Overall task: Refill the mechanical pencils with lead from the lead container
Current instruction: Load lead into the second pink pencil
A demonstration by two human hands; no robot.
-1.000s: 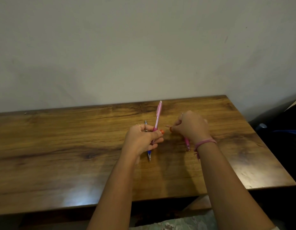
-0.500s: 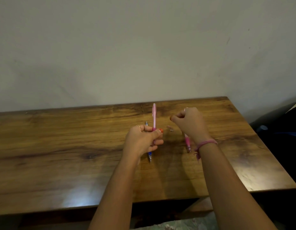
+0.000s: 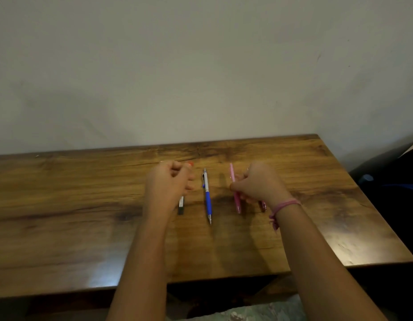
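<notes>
My right hand grips a pink mechanical pencil by its middle, tip toward me, low over the wooden table. The tip of a second pink pencil pokes out from under that hand. A blue and silver mechanical pencil lies loose on the table between my hands. My left hand is blurred, with curled fingers, over the far end of the small lead container. Only the container's dark near end shows, and I cannot tell whether the hand holds it.
The table's back edge meets a plain wall. Its right edge drops off beside dark things on the floor. Patterned cloth shows below the front edge.
The pink pencil has passed from my left hand to my right and come down from upright. My left hand has moved left, uncovering the blue pencil, and the lead container now shows.
</notes>
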